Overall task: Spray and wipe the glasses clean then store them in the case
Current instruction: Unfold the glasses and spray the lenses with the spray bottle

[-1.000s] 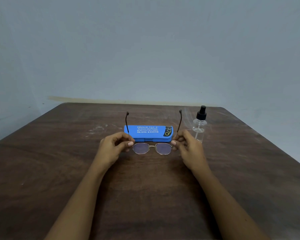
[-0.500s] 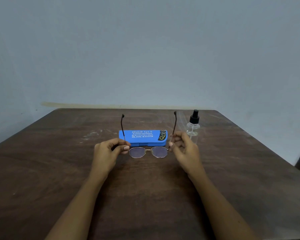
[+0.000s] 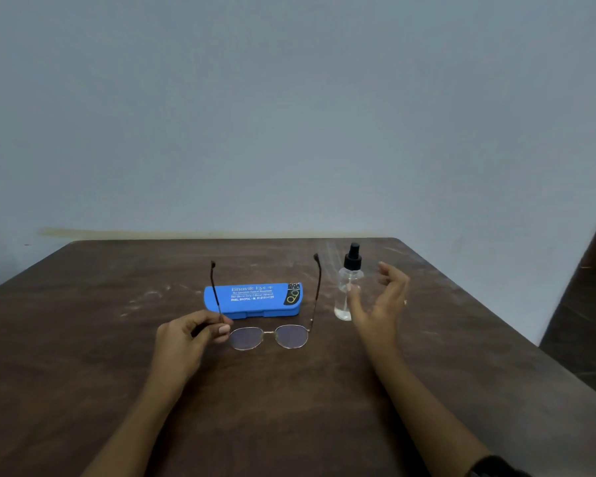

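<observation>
With the left hand (image 3: 186, 342) pinching the glasses (image 3: 268, 336), the spread, empty right hand (image 3: 381, 304) should grip the bottle (image 3: 349, 287), near the desk's (image 3: 117, 390) far edge, low, nozzle facing the lenses.

L hand (image 3: 186, 342) pinches glasses (image 3: 268, 336) temple – R hand (image 3: 381, 304) open by spray bottle (image 3: 349, 287).

My view, colours only. Table (image 3: 83, 356): dark brown wood grain, pale scuff streaks far left. Case (image 3: 252, 301): bright blue, white lettering on lid, black patch with yellow loops at right end. Glasses (image 3: 268, 336): thin gold-toned rims and bridge, lenses with faint violet tint, temples dark brown. Spray bottle (image 3: 349, 290): clear body, black cap. Wall (image 3: 289, 115): flat pale grey-blue; yellowish strip along base at far left.
</observation>
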Demonstrator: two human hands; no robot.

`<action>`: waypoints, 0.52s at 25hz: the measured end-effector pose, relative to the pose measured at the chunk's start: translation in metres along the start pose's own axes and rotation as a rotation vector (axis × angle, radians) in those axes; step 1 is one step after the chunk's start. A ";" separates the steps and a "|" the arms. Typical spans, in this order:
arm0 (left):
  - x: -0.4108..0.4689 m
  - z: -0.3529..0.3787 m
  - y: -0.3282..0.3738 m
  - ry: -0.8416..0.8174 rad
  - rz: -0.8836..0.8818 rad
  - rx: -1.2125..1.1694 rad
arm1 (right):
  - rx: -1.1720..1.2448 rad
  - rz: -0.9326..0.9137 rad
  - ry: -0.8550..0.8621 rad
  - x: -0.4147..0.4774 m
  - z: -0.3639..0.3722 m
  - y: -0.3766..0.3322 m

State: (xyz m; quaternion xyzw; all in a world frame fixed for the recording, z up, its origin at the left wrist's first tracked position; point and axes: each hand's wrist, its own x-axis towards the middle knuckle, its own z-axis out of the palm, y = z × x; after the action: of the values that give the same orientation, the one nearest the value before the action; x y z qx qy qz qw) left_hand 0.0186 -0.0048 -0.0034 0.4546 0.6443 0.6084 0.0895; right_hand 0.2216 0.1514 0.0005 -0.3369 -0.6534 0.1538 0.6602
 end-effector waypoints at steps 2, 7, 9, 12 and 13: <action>-0.001 0.001 0.001 -0.001 0.015 0.034 | -0.025 0.046 -0.053 0.003 0.004 0.009; 0.000 0.001 0.001 0.011 0.032 0.072 | -0.033 0.137 -0.321 0.007 0.014 0.021; -0.001 0.001 0.002 0.016 0.026 0.067 | -0.027 0.118 -0.358 0.009 0.015 0.022; -0.002 0.001 0.002 0.008 0.020 0.082 | -0.038 0.092 -0.394 0.009 0.015 0.021; -0.002 0.001 0.002 0.000 0.016 0.087 | -0.039 0.083 -0.397 0.008 0.014 0.021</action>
State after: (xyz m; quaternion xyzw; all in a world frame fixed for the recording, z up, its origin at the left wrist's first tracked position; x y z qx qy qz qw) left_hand 0.0214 -0.0054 -0.0032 0.4635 0.6665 0.5803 0.0648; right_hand 0.2135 0.1756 -0.0081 -0.3396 -0.7592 0.2316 0.5046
